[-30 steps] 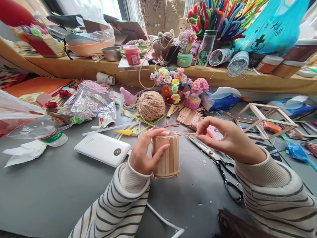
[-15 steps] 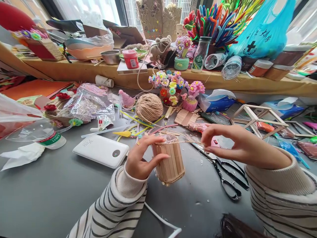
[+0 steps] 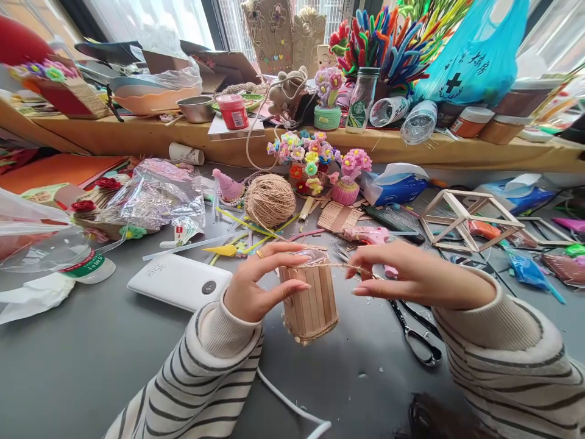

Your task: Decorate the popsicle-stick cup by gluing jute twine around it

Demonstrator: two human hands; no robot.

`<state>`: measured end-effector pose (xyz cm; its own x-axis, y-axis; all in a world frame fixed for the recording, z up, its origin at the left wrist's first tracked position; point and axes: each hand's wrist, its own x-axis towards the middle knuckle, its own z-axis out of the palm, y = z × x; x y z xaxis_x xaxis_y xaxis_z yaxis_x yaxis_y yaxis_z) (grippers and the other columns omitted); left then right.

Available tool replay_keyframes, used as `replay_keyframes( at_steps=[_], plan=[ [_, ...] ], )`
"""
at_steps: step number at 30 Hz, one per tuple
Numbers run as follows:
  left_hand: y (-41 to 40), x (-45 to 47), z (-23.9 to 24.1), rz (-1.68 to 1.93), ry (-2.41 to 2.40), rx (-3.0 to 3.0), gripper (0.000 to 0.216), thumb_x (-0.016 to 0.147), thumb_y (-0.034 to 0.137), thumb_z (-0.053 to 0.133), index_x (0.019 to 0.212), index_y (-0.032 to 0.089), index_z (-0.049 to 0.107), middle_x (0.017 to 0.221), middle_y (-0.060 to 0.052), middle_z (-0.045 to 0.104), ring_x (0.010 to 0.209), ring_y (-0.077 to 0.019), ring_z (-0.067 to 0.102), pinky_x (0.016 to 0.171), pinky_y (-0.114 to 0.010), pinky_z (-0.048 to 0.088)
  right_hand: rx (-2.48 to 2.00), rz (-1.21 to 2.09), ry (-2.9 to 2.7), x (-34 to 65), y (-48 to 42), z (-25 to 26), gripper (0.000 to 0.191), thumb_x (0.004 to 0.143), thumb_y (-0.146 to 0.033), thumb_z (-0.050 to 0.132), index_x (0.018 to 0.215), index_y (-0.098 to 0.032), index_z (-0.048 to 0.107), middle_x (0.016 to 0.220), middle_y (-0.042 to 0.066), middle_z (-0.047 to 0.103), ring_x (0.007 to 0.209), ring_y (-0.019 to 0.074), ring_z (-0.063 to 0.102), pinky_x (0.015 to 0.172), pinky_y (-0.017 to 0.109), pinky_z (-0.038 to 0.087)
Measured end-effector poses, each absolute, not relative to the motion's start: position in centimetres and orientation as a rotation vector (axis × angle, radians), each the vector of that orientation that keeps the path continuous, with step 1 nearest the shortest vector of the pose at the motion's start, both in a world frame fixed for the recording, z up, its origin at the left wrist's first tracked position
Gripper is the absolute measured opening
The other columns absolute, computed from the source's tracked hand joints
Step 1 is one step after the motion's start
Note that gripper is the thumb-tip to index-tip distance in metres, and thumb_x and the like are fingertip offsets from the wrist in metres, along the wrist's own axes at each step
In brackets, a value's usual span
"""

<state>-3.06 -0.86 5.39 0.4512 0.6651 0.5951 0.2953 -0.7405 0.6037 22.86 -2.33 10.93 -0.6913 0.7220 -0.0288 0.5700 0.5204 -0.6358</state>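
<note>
My left hand (image 3: 256,286) grips a small cup covered in wooden craft sticks (image 3: 315,299), thumb on its front and fingers over its rim. The cup tilts slightly, and twine with small pale beads rings its base. A strand of jute twine (image 3: 340,266) runs across the front near the rim to my right hand (image 3: 393,274), which pinches it between thumb and fingers. Behind the cup sits the ball of jute twine (image 3: 270,200), with a strand leading down toward the rim. Black-handled scissors (image 3: 418,344) lie below my right hand, their blades partly hidden by it.
A white power bank (image 3: 178,281) lies left of the cup, with a white cable (image 3: 292,399) in front. A pink glue gun (image 3: 365,234) and wooden stick frames (image 3: 473,219) are at right. Flower crafts (image 3: 311,158) stand behind, below a crowded ledge (image 3: 150,131).
My right hand has moved left, closer to the cup's rim, and the twine between them is shorter. The view has shifted slightly; my left hand keeps its grip.
</note>
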Motion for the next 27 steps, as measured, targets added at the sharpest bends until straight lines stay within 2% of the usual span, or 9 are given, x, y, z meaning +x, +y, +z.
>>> replay_keyframes(
  at_steps=[3, 7, 11, 14, 17, 20, 23, 27],
  plan=[
    [-1.1, -2.9, 5.1, 1.14, 0.869, 2.146, 0.023, 0.082, 0.035, 0.067, 0.098, 0.021, 0.072, 0.114, -0.016, 0.069, 0.111, -0.0284, 0.065, 0.09, -0.042, 0.057, -1.037, 1.032, -2.563, 22.5, -2.3, 10.6, 0.031, 0.095, -0.039, 0.045, 0.083, -0.017, 0.063, 0.066, 0.0, 0.066, 0.058, 0.0085, 0.058, 0.057, 0.019, 0.042],
    [-1.5, -2.9, 4.2, 1.035, 0.906, 1.846, 0.031, 0.083, 0.04, 0.064, 0.107, 0.022, 0.069, 0.122, -0.017, 0.063, 0.121, -0.0323, 0.058, 0.079, -0.039, 0.062, -1.014, 1.013, -2.574, 22.3, -2.3, 10.3, 0.034, 0.096, -0.037, 0.043, 0.079, -0.016, 0.062, 0.067, 0.001, 0.067, 0.06, 0.0092, 0.059, 0.06, 0.02, 0.043],
    [-1.8, -2.9, 3.5, 0.982, 0.9, 1.805, 0.034, 0.082, 0.036, 0.066, 0.114, 0.024, 0.065, 0.128, -0.015, 0.06, 0.122, -0.0314, 0.057, 0.081, -0.037, 0.062, -1.033, 0.931, -2.628, 22.4, -2.2, 10.2, 0.03, 0.095, -0.035, 0.045, 0.081, -0.016, 0.063, 0.069, 0.001, 0.066, 0.062, 0.0095, 0.058, 0.06, 0.02, 0.042],
    [-2.0, -2.6, 3.4, 1.128, 0.933, 1.912, 0.03, 0.083, 0.032, 0.065, 0.112, 0.024, 0.066, 0.122, -0.013, 0.062, 0.118, -0.0281, 0.059, 0.08, -0.033, 0.062, -1.064, 0.874, -2.678, 22.8, -2.2, 10.5, 0.024, 0.093, -0.031, 0.048, 0.082, -0.017, 0.064, 0.072, 0.0, 0.066, 0.063, 0.0099, 0.057, 0.06, 0.021, 0.042],
    [-1.9, -2.0, 3.3, 1.408, 0.988, 2.18, 0.028, 0.082, 0.027, 0.065, 0.11, 0.022, 0.066, 0.117, -0.012, 0.063, 0.11, -0.0254, 0.062, 0.089, -0.038, 0.058, -1.108, 0.899, -2.676, 23.3, -2.3, 10.8, 0.015, 0.09, -0.025, 0.051, 0.088, -0.017, 0.064, 0.083, 0.002, 0.07, 0.073, 0.0115, 0.062, 0.068, 0.022, 0.045],
    [-1.6, -1.3, 3.0, 1.567, 1.029, 2.456, 0.029, 0.08, 0.018, 0.066, 0.109, 0.021, 0.064, 0.119, -0.011, 0.059, 0.11, -0.026, 0.062, 0.095, -0.043, 0.054, -1.178, 0.986, -2.719, 23.2, -2.4, 10.8, 0.013, 0.087, -0.022, 0.054, 0.094, -0.017, 0.065, 0.093, 0.003, 0.071, 0.084, 0.0137, 0.064, 0.076, 0.024, 0.047],
    [-1.4, -0.9, 2.2, 1.559, 1.037, 2.597, 0.028, 0.081, 0.017, 0.065, 0.109, 0.021, 0.063, 0.122, -0.011, 0.055, 0.114, -0.0288, 0.06, 0.094, -0.044, 0.055, -1.293, 1.103, -2.849, 22.5, -2.4, 10.5, 0.018, 0.085, -0.025, 0.059, 0.099, -0.017, 0.065, 0.099, 0.005, 0.071, 0.091, 0.0179, 0.066, 0.08, 0.027, 0.048],
    [-1.5, -1.0, 1.5, 1.555, 0.995, 2.67, 0.028, 0.081, 0.019, 0.066, 0.109, 0.02, 0.061, 0.125, -0.013, 0.051, 0.123, -0.0337, 0.053, 0.099, -0.051, 0.051, -1.454, 1.115, -2.876, 21.7, -2.3, 9.9, 0.039, 0.082, -0.038, 0.065, 0.114, -0.015, 0.062, 0.114, 0.01, 0.068, 0.104, 0.0258, 0.063, 0.088, 0.034, 0.048]
  ],
)
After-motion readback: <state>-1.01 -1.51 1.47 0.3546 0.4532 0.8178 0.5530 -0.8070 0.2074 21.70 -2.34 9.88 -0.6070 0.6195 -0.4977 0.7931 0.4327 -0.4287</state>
